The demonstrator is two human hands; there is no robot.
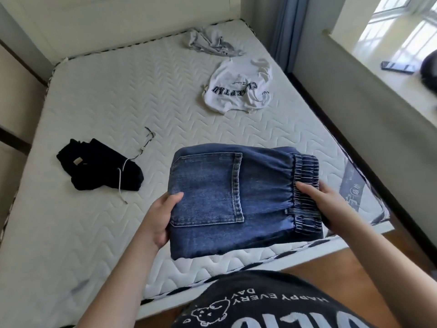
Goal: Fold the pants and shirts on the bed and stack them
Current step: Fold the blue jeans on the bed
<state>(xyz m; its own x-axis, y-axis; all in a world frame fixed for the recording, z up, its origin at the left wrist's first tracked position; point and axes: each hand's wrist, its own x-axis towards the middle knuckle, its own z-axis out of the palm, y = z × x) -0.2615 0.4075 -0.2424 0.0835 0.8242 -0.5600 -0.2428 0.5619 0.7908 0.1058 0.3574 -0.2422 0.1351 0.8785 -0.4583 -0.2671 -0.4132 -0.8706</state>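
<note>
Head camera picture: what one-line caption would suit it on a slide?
Both hands, left hand and right hand, hold folded blue jeans above the mattress, three garments lying unfolded.

both hands hold a folded pair of dark blue denim jeans (234,197) above the near edge of the white quilted mattress (113,110). the left hand (160,218) grips the folded side, thumb on top beside the back pocket; the right hand (324,204) grips the elastic waistband. a folded black garment with a white drawstring (99,164) lies to the left, a crumpled white t-shirt with dark blue lettering (238,88) farther back, and a rumpled grey garment (210,41) near the far edge.
</note>
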